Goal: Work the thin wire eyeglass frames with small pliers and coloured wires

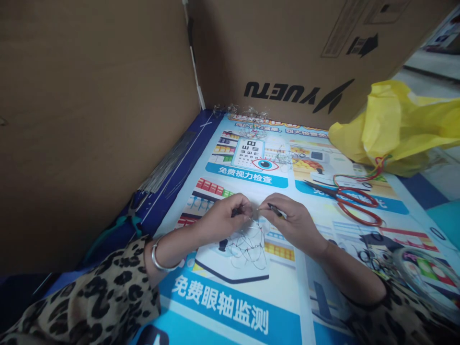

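A loose piece of thin wire netting (247,247) with tiny dark and red specks hangs below my fingertips, over the printed sheet. My left hand (230,218) is closed, its thumb and fingers pinching the upper edge of the netting; a dark bit shows between the fingers, too small to name. Close by on the right, my right hand (296,225) is closed as well. Its thumb and forefinger pinch near the wire end, and a small dark slim tool (276,211) lies in its grip. The tool's kind cannot be made out.
Cardboard walls (93,120) stand left and behind. Red-handled scissors (359,201), a yellow plastic bag (391,124) and a clear round container (427,278) are at right. Straight wires (167,165) and teal-handled pliers (118,227) lie left. More wire netting (253,122) sits at the back.
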`<state>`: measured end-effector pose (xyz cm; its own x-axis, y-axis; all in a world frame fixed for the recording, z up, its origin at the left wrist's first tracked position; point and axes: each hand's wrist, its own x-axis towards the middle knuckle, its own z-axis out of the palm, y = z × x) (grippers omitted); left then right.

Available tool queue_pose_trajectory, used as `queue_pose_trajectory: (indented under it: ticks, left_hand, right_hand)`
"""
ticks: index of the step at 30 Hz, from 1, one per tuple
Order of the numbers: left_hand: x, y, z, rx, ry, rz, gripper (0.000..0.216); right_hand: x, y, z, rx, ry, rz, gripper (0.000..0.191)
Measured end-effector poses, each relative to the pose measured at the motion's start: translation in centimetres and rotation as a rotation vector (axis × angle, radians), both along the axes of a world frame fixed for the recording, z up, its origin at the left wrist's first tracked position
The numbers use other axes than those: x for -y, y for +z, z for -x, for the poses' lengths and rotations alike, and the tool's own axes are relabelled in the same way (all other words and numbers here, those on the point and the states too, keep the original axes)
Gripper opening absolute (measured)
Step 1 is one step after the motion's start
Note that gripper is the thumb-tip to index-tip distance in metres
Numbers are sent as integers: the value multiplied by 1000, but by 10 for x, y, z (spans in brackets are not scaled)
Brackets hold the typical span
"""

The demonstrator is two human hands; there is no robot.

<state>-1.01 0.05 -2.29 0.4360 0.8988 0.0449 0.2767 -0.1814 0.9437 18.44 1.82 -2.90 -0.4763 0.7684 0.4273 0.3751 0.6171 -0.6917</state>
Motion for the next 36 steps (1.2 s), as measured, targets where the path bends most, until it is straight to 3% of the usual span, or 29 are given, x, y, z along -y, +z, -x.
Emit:
queue_pose_trajectory:
  ticks: [19,31,36]
  left_hand:
    - [-1,-2,-1,-38,14,-16,6]
    - [-4,-3,-2,-146,60,-219,18]
    - [-5,0,-2,-160,58,-210,14]
  right_hand:
    - [1,1,1,-4,14,1,7]
    - [3,2,4,-29,12,7,8]
    - [3,3,3,-25,-26,33,11]
